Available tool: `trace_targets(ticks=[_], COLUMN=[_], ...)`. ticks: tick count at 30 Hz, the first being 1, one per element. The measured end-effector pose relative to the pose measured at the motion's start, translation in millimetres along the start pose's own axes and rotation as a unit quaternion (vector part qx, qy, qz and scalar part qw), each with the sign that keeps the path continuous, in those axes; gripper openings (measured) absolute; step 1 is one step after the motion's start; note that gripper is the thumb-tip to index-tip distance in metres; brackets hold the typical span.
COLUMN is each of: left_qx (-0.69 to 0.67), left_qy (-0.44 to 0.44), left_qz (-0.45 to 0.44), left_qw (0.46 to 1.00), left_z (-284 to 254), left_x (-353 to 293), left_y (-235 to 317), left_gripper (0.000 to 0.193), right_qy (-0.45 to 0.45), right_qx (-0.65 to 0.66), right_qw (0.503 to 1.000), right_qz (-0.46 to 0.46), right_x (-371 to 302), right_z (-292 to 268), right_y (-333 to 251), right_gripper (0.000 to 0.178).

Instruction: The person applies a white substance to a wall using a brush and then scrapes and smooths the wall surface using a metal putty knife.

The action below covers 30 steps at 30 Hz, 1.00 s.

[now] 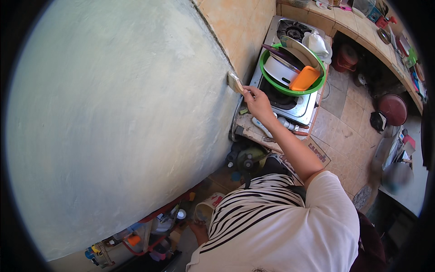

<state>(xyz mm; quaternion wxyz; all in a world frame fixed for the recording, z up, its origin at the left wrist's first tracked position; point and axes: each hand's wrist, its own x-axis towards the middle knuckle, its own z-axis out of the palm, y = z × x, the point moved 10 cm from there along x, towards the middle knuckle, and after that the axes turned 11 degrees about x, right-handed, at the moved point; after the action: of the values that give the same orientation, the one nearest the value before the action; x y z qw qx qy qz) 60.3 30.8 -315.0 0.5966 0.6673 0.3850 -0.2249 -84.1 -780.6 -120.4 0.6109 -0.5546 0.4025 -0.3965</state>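
A: What do the fingers hold?

B: The right hand (258, 104) has its fingers pinched around the handle of the brush (234, 82). The bristle end lies beyond the fingertips, toward the person's left and slightly ahead.

A: And its long axis?

B: Oblique, running from the fingers to the wall (127, 118). The bristles appear to touch the wall just beside its seam with the tile (247, 31); their angle to that seam is, in my judgement, the governing relation.

A: Which hand is nearer?

B: The right. The left hand (198, 232) is well apart, low at the bucket (205, 211); whether its partly hidden fingers grip it, I cannot tell.

A: Farther out?

B: Right of the brush, the stove (297, 110) bears a green basin (290, 92).
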Motion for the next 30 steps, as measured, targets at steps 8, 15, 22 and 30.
trace_targets(ticks=[8, 15, 22, 30], left_qx=[-0.003, 0.001, 0.011, 0.013], left_qy=[-0.009, -0.012, -0.011, -0.034], left_qz=[0.006, 0.005, 0.007, -0.012], left_qw=[1.0, 1.0, 1.0, 0.999], left_z=[-12.9, -2.3, -3.7, 0.3], left_x=[7.9, 8.3, 8.9, 20.2], left_y=[-8.3, -4.5, -6.1, -14.6], left_gripper=[0.069, 0.068, 0.068, 0.066], right_qy=[-0.033, 0.012, -0.089, -0.038], right_qx=[0.067, -0.071, -0.057, -0.047], right_qw=[0.995, 0.997, 0.99, 0.997], right_qz=[0.06, 0.023, -0.088, -0.052], right_x=[-5.4, 3.8, -80.1, -62.6], right_z=[-25.3, -19.3, 47.9, -4.1], right_y=[-24.6, 42.2, 33.7, 58.0], right_gripper=[0.033, 0.03, 0.028, 0.025])
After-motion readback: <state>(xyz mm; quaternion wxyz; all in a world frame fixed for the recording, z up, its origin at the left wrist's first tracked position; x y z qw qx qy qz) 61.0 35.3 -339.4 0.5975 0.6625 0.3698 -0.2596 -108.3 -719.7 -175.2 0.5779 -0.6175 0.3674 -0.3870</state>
